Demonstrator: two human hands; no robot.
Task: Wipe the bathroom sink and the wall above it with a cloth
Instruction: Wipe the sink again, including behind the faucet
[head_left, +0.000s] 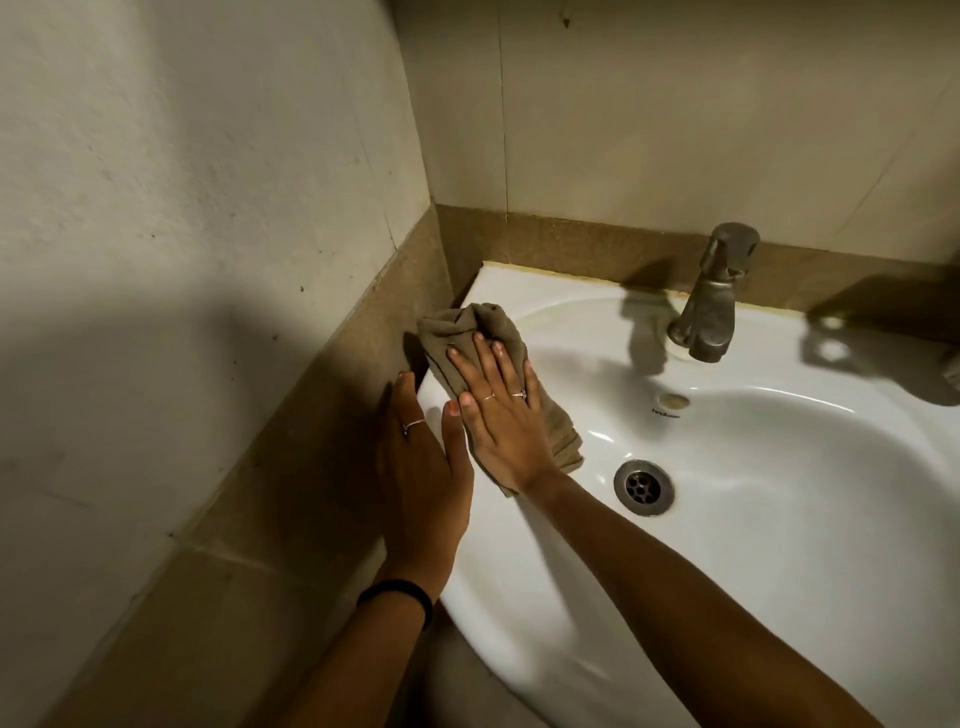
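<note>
Left hand (421, 467) flat on sink (779, 545) rim edge; right hand (498, 415) fingers spread, pressing cloth (467, 332).

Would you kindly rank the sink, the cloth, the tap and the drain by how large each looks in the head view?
Largest to smallest as they look:
1. sink
2. cloth, partly hidden under the right hand
3. tap, close to the cloth in apparent size, so that order is unsure
4. drain

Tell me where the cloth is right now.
In the head view, the cloth lies on the sink's left rim near the back corner, pressed flat under the right hand.
</note>
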